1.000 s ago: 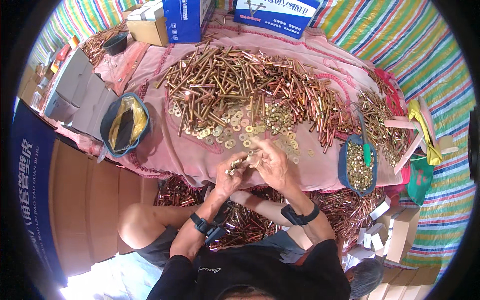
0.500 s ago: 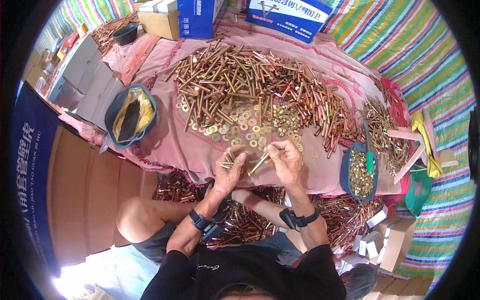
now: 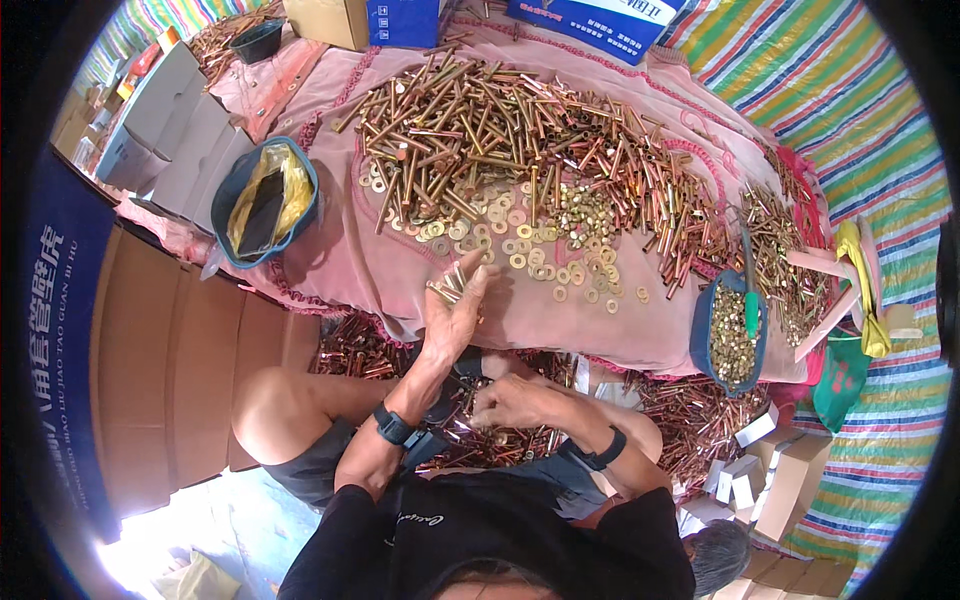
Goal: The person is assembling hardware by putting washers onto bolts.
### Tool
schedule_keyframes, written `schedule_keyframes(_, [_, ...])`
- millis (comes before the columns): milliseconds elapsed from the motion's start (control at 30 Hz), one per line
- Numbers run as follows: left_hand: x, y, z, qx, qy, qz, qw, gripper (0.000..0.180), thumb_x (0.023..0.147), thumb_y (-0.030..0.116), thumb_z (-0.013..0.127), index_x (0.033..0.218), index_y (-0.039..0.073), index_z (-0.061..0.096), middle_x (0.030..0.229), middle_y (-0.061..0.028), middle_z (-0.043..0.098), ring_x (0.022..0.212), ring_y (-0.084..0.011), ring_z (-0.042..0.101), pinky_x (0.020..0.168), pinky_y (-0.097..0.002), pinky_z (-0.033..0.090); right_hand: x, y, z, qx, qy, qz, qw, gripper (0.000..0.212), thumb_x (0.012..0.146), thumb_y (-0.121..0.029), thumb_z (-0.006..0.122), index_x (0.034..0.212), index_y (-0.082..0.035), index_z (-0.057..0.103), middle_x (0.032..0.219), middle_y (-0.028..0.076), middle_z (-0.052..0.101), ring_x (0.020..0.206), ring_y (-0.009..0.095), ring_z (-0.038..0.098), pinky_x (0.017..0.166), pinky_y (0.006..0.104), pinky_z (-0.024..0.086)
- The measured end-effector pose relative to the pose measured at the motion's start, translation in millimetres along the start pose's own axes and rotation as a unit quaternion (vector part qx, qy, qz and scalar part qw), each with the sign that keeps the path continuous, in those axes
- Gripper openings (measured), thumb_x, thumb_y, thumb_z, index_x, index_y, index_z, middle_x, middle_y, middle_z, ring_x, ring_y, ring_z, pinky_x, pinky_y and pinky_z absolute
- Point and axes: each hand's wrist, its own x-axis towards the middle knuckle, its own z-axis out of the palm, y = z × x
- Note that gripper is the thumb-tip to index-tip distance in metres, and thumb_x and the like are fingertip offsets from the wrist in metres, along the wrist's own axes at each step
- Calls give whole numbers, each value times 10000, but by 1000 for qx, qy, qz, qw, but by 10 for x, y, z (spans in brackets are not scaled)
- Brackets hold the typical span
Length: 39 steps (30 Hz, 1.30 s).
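My left hand (image 3: 455,318) is raised over the near edge of the pink cloth (image 3: 380,310), its fingers closed around several brass-coloured bolts (image 3: 450,287). Down between my legs, my right hand (image 3: 515,402) is curled above a heap of coppery bolts (image 3: 690,425); whatever its fingers may grip is hidden. Ahead of my left hand lie flat washers (image 3: 540,272), scattered on the cloth, and a small cluster of nuts (image 3: 588,218). Behind them spreads a large pile of coppery metal sleeves and bolts (image 3: 500,125).
On the left sits a blue tub (image 3: 222,205) lined with a yellow bag. At right stands a blue container of nuts (image 3: 730,340) with a green-handled tool (image 3: 752,315). Blue cartons (image 3: 590,30) stand at the back; small white boxes (image 3: 740,480) lie at lower right.
My right hand has dropped from the cloth's edge, where it held a bolt beside my left hand, to the heap below. My left hand still holds its bolts, and the view has shifted slightly.
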Motion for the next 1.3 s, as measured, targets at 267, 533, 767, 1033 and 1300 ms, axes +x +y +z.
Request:
schedule_keyframes(267, [-102, -99, -3, -10, 24, 54, 998, 420, 1050, 121, 584, 1445, -7, 520, 1163, -117, 714, 1023, -182, 696, 850, -302, 590, -193, -459, -790, 30, 439, 90, 894, 198, 965, -193, 674, 1027, -14, 730, 862, 107, 723, 778, 151, 665, 723, 311, 530])
schedule_keyframes(533, [-69, -38, 61, -55, -15, 25, 998, 397, 1043, 96, 598, 1426, 2, 557, 1176, -111, 726, 1020, -140, 679, 851, -268, 578, 79, -114, -1049, -224, 529, 60, 816, 212, 902, -171, 743, 1076, -50, 739, 1010, 169, 683, 859, 332, 676, 732, 397, 537])
schedule_keyframes(767, [-75, -177, 24, -9, -45, 47, 998, 388, 1042, 109, 608, 1411, -4, 575, 1192, -87, 711, 1057, -120, 646, 916, -265, 536, 117, 66, -1019, 196, 537, -3, 820, 184, 963, -162, 733, 1041, 4, 716, 805, 53, 714, 606, 94, 633, 521, 238, 487])
schedule_keyframes(1033, [-164, -86, 19, 79, -80, 96, 989, 319, 977, -23, 537, 1275, 7, 648, 982, -10, 668, 898, -78, 563, 816, -248, 494, 161, -643, -821, 298, 408, -94, 858, 227, 982, -185, 718, 1092, 13, 700, 898, 69, 733, 659, 102, 668, 567, 226, 550])
schedule_keyframes(1300, [-106, -311, -74, 117, -118, 181, 969, 415, 911, -65, 465, 1291, -6, 618, 1065, -121, 703, 938, -177, 646, 845, -312, 518, 247, -723, -676, 157, 492, -156, 842, 175, 991, -132, 695, 1074, 22, 690, 949, 63, 707, 744, 104, 688, 617, 220, 560])
